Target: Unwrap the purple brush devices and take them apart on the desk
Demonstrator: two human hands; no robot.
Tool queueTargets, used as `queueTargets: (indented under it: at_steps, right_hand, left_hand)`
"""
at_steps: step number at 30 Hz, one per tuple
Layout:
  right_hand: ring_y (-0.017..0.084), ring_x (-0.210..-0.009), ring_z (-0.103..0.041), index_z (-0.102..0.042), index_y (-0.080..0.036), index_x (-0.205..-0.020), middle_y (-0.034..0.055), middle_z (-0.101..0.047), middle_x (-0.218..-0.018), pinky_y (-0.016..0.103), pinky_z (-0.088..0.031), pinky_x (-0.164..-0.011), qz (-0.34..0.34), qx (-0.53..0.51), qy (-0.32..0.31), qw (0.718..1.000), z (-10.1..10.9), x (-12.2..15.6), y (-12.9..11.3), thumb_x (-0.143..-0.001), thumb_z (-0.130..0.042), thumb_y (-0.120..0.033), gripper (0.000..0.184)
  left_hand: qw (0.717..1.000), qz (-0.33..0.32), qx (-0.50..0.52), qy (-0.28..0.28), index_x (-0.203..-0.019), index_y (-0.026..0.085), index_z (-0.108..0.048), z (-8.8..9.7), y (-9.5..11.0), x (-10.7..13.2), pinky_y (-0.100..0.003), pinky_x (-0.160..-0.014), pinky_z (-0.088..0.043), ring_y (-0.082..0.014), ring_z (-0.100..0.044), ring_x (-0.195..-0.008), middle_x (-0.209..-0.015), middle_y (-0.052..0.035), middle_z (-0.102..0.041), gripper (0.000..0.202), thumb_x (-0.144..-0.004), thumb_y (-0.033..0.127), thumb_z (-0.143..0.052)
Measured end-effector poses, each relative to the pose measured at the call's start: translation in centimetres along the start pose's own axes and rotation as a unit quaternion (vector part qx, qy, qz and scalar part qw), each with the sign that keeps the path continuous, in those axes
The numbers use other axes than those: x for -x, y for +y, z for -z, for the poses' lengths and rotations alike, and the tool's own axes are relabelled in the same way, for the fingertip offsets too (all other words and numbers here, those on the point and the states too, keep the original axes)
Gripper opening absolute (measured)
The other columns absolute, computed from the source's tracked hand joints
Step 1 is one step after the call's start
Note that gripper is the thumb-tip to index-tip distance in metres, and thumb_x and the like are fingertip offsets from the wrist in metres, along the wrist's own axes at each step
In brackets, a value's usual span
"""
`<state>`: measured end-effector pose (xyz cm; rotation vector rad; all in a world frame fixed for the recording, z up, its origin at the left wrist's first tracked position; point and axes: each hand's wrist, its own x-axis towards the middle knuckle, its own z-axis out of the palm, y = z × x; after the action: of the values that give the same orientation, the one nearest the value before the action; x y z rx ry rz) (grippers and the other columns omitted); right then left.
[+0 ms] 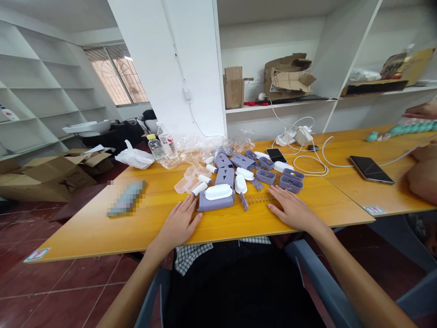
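Note:
My left hand (179, 224) lies flat on the wooden table (102, 228), fingers stretched out, its fingertips just left of a purple plastic case (215, 202) with a white brush part (218, 192) on top. My right hand (292, 208) also rests flat and open on the table, beside a row of small metal springs (260, 199). Neither hand holds anything. Beyond the hands lie several purple housings (290, 180), white brush heads (241, 183) and translucent pink caps (187, 181).
Two water bottles (161, 146) and crumpled clear plastic (201, 152) stand at the table's back. Phones (371, 169) and white cables (310, 161) lie to the right, where another person's hand (421, 110) shows. Cardboard boxes (48, 173) sit on the floor at left. A blurred object (126, 197) lies left.

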<state>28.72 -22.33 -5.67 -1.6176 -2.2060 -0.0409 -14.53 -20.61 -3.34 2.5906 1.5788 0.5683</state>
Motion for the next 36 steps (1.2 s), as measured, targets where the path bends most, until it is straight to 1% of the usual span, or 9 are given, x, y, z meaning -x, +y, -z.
queueTargets:
  at_steps: [3, 7, 10, 17, 22, 25, 27, 31, 36]
  right_hand:
    - [0.035, -0.156, -0.047, -0.063, -0.024, -0.151, 0.0138, -0.053, -0.166, 0.06, -0.041, -0.125, 0.012, -0.009, -0.017, 1.0, 0.5, 0.0, -0.1, -0.11, -0.042, -0.049, 0.052]
    - [0.035, -0.156, -0.047, -0.066, -0.03, -0.148, 0.0123, -0.053, -0.166, 0.062, -0.042, -0.122, 0.027, -0.014, -0.018, 0.999, 0.8, 0.1, -0.1, -0.111, -0.042, -0.048, 0.047]
    - [0.036, -0.155, -0.047, -0.067, -0.031, -0.147, 0.0123, -0.054, -0.166, 0.063, -0.043, -0.121, 0.031, -0.017, -0.013, 0.999, 0.7, 0.1, 0.0, -0.111, -0.044, -0.048, 0.046]
    - [0.036, -0.155, -0.048, -0.068, -0.031, -0.146, 0.0123, -0.055, -0.164, 0.062, -0.044, -0.121, 0.033, -0.017, -0.01, 0.999, 0.6, 0.0, 0.1, -0.11, -0.046, -0.048, 0.045]
    - [0.037, -0.154, -0.049, -0.069, -0.029, -0.145, 0.0136, -0.056, -0.163, 0.063, -0.044, -0.12, 0.038, -0.019, -0.007, 0.999, 0.6, 0.0, 0.1, -0.11, -0.047, -0.047, 0.045]
    - [0.037, -0.154, -0.049, -0.069, -0.028, -0.144, 0.0139, -0.056, -0.163, 0.062, -0.045, -0.12, 0.037, -0.021, -0.003, 0.999, 0.7, 0.0, 0.0, -0.109, -0.048, -0.046, 0.044]
    - [0.037, -0.152, -0.051, -0.071, -0.028, -0.141, 0.0133, -0.059, -0.161, 0.063, -0.045, -0.119, 0.035, -0.025, 0.0, 0.999, 0.7, 0.0, 0.0, -0.109, -0.049, -0.045, 0.042]
    - [0.037, -0.145, -0.058, -0.073, -0.03, -0.136, 0.0113, -0.066, -0.153, 0.063, -0.048, -0.114, 0.047, -0.044, 0.023, 0.998, 1.0, 0.0, -0.6, -0.107, -0.053, -0.04, 0.037]
    - [0.034, -0.139, -0.062, -0.069, -0.028, -0.139, 0.0121, -0.07, -0.147, 0.06, -0.048, -0.113, 0.088, -0.072, 0.058, 0.992, 1.5, 0.1, -2.9, -0.105, -0.058, -0.036, 0.037]
  left_hand:
    - [1.0, -0.001, -0.001, 0.029, -0.147, 0.016, -0.063, 0.3, 0.4, 0.0, -0.06, -0.126, -0.039, -0.0391, -0.053, -0.15, -0.162, -0.0187, -0.056, 0.055, -0.103, 0.048, -0.055]
    - [0.988, -0.018, 0.0, 0.153, -0.122, 0.022, -0.073, 0.9, 1.3, 0.1, -0.053, -0.112, -0.053, -0.0342, -0.07, -0.123, -0.131, -0.013, -0.075, 0.029, -0.101, 0.036, -0.058]
    - [0.976, -0.048, 0.009, 0.211, -0.11, 0.025, -0.074, 1.3, 2.1, 0.1, -0.047, -0.104, -0.056, -0.0297, -0.073, -0.108, -0.111, -0.0091, -0.078, 0.018, -0.101, 0.029, -0.059]
    - [0.98, -0.091, 0.033, 0.172, -0.11, 0.025, -0.072, 1.7, 2.5, 0.0, -0.045, -0.099, -0.058, -0.0278, -0.072, -0.107, -0.111, -0.0086, -0.077, 0.017, -0.101, 0.027, -0.057]
    - [0.989, -0.045, 0.045, 0.137, -0.116, 0.025, -0.068, 1.6, 1.8, -0.3, -0.05, -0.105, -0.057, -0.0307, -0.072, -0.114, -0.118, -0.0096, -0.075, 0.021, -0.1, 0.031, -0.057]
    - [0.987, -0.033, 0.059, 0.143, -0.121, 0.024, -0.067, 1.7, 1.6, -0.4, -0.051, -0.106, -0.057, -0.0322, -0.072, -0.116, -0.122, -0.0104, -0.075, 0.025, -0.099, 0.032, -0.059]
    - [0.981, -0.051, 0.06, 0.175, -0.119, 0.024, -0.067, 1.8, 1.8, -0.2, -0.05, -0.107, -0.056, -0.0313, -0.072, -0.116, -0.121, -0.0101, -0.075, 0.022, -0.1, 0.03, -0.059]
    - [0.965, -0.101, 0.054, 0.234, -0.111, 0.025, -0.069, 2.0, 3.6, 0.3, -0.044, -0.1, -0.059, -0.027, -0.073, -0.107, -0.109, -0.0082, -0.077, 0.015, -0.101, 0.022, -0.059]
    - [0.971, -0.156, 0.09, 0.156, -0.111, 0.024, -0.071, 1.3, 7.0, 0.7, -0.043, -0.097, -0.061, -0.0255, -0.074, -0.107, -0.114, -0.0103, -0.076, 0.016, -0.1, 0.022, -0.06]
